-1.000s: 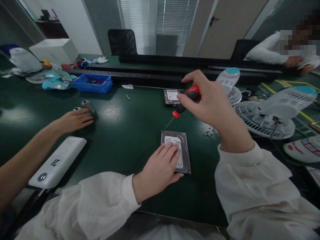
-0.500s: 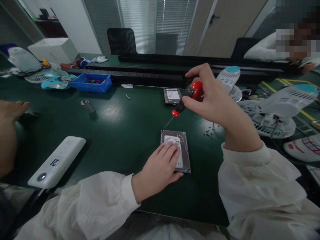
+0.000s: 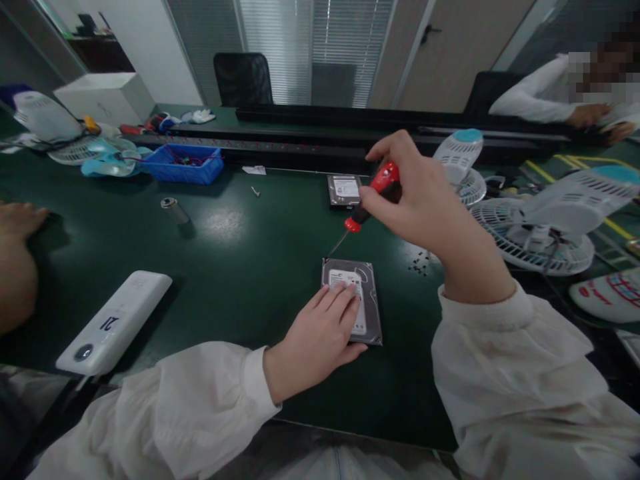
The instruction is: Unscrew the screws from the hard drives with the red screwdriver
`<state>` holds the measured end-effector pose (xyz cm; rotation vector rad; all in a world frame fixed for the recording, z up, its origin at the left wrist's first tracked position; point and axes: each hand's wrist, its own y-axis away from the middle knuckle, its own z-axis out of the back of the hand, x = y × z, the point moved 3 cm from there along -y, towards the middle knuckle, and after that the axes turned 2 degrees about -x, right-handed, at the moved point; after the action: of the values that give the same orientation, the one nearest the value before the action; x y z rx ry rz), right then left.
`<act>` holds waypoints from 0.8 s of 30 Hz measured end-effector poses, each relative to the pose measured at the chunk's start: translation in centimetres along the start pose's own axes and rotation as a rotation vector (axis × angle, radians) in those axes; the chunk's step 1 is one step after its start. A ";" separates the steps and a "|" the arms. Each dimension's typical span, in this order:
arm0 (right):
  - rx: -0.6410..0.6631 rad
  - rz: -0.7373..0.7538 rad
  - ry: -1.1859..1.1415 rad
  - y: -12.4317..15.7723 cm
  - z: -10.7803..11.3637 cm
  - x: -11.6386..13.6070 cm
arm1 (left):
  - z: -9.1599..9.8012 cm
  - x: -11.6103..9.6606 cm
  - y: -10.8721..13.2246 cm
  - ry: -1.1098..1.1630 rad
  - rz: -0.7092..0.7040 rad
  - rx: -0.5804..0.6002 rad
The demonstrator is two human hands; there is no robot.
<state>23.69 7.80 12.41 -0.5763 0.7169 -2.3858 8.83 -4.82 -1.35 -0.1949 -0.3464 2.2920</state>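
Currently a hard drive lies flat on the green table, close to the person's edge. The left hand rests palm-down on the drive's near half, fingers spread flat over the label, open and pressing rather than gripping. The right hand is closed around the red-and-black handle of a screwdriver, held above and beyond the drive; the thin shaft slants down so that the tip sits at or just off the drive's far-left corner. Contact with a screw head cannot be confirmed.

Assessment: the step in hand appears to be working a corner screw. To do it well, the shaft should stand more upright over the screw so the tip seats fully, and the left hand should keep firm downward pressure to stop the drive sliding.

Beyond the drive lies a second hard drive; to the drive's right, small dark screws are scattered, with a white fan further right. A white device lies well to the drive's left, near another person's hand.
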 end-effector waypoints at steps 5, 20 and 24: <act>0.044 -0.021 -0.051 0.1 0.2 0.6 | 0.0 0.0 0.0 -0.014 0.001 0.005; 0.240 0.039 -0.135 -1.5 0.9 1.5 | -0.1 0.3 0.1 -0.004 0.007 0.011; 0.260 0.083 -0.055 -2.3 0.5 2.3 | -0.2 0.4 0.2 -0.009 0.003 -0.017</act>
<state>21.35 7.77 14.72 -0.4901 0.3901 -2.3272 8.46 -4.66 -1.63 -0.1938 -0.3704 2.2942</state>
